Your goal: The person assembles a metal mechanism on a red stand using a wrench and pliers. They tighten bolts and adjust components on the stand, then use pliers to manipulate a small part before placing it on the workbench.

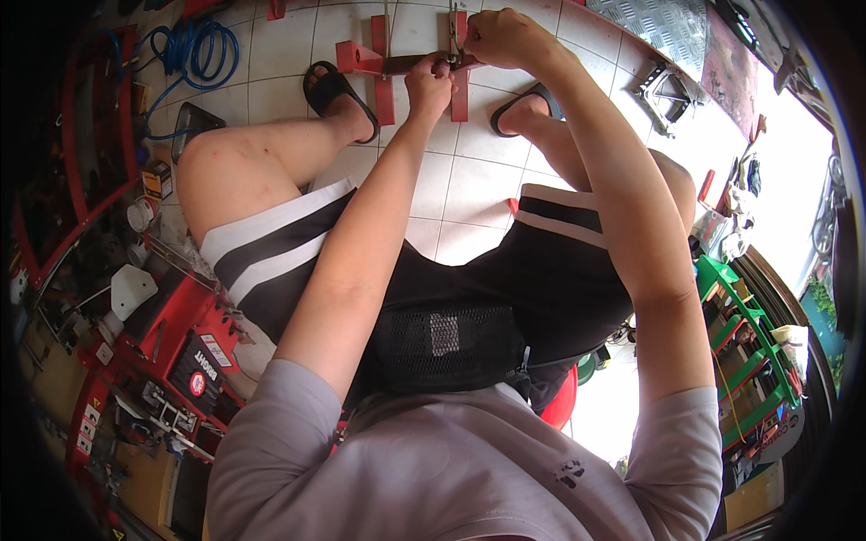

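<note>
Left hand [429, 83]: fingers closing around the dark flat metal bar [403, 64] on the red metal frame [383, 77].
Right hand [496, 38]: fist clamping a thin upright metal tool [454, 32].

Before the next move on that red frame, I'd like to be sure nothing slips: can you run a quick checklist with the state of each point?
1. Left hand on the dark bar across the red frame: ok, fingers closed on it.
2. Right hand on the thin metal tool: ok, gripped.
3. Where the tool tip meets the part: cannot tell, hidden by fingers.
4. Feet clear of the frame: not ok, the left sandal sits close against it.
5. Frame flat on the tiled floor: ok.
</note>
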Available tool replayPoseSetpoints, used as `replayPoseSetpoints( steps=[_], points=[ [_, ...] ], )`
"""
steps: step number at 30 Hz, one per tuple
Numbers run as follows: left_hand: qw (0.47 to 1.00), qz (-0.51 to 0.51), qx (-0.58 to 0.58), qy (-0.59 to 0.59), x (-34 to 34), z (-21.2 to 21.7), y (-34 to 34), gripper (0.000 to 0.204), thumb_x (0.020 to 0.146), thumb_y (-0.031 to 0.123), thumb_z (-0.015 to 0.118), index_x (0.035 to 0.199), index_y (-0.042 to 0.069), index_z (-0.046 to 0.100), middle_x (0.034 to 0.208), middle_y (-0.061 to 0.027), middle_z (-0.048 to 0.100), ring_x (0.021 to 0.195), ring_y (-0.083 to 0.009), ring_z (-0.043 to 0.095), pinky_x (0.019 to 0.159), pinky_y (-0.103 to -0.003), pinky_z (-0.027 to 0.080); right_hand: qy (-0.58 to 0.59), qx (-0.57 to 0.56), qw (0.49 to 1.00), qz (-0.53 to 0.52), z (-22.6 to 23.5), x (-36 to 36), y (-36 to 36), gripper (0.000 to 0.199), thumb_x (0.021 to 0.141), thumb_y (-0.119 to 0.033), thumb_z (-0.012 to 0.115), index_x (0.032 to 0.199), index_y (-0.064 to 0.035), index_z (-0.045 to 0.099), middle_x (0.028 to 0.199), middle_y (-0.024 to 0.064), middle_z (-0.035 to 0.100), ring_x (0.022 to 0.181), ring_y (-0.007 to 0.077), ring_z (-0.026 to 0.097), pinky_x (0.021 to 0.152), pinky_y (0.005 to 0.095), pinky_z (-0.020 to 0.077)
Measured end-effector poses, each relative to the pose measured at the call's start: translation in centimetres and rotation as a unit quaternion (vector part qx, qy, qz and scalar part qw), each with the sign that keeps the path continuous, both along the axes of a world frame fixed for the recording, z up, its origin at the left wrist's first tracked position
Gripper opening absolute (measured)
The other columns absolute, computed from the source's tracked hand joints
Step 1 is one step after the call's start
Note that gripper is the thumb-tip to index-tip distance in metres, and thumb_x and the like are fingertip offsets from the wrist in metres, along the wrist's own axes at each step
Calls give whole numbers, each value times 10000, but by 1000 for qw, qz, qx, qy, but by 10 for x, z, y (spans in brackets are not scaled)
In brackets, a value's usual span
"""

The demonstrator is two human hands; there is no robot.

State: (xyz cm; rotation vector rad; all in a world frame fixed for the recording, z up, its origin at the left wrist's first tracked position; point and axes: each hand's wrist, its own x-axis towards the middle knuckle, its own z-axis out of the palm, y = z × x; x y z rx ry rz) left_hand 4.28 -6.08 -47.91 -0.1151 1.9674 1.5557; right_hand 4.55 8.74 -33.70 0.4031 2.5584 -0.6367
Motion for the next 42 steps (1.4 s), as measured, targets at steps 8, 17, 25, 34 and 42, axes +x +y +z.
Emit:
replayPoseSetpoints(
  steps=[8, 17, 25, 34, 42],
  points=[
    [995, -54, -52, 70, 1, -14, -6, 216, 898, 140, 561, 1085, 119, 667, 676, -86, 637, 563, -158, 634, 558, -306, 499, 52, 65, 993, 82, -12, -2, -3, 346, 849, -226, 462, 1011, 69, 543, 883, 237, 649, 830, 389, 648, 733, 440, 543],
    [996, -64, -22, 65, 2, -6, -3, 251, 916, 129, 569, 1154, 100, 643, 770, -30, 641, 616, -90, 607, 562, -235, 530, 66, 148, 959, 233, -27, 2, 3, 354, 855, -243, 496, 967, 84, 572, 892, 215, 651, 817, 375, 655, 711, 433, 551],
    [999, -8, 14, 40, 3, 3, 0, 196, 868, 75, 582, 1033, 78, 688, 587, -34, 575, 475, -109, 557, 450, -273, 466, 87, 186, 927, 312, -29, 2, 5, 315, 853, -222, 500, 881, 66, 625, 879, 204, 646, 786, 365, 657, 674, 419, 559],
    [991, -74, -100, 48, -2, -31, -13, 174, 829, 167, 595, 917, 45, 682, 656, -102, 636, 578, -234, 629, 574, -346, 509, 22, 62, 993, 96, -9, -4, -5, 330, 842, -204, 460, 1009, 52, 582, 943, 243, 640, 881, 367, 643, 794, 413, 530],
    [974, -28, -48, 219, 5, -26, -2, 158, 855, 154, 616, 993, 76, 624, 693, 3, 564, 540, -76, 495, 453, -267, 391, 10, 61, 997, 53, -10, -1, -1, 348, 825, -231, 461, 1014, 34, 586, 933, 222, 656, 886, 374, 643, 785, 428, 529]
  ],
)
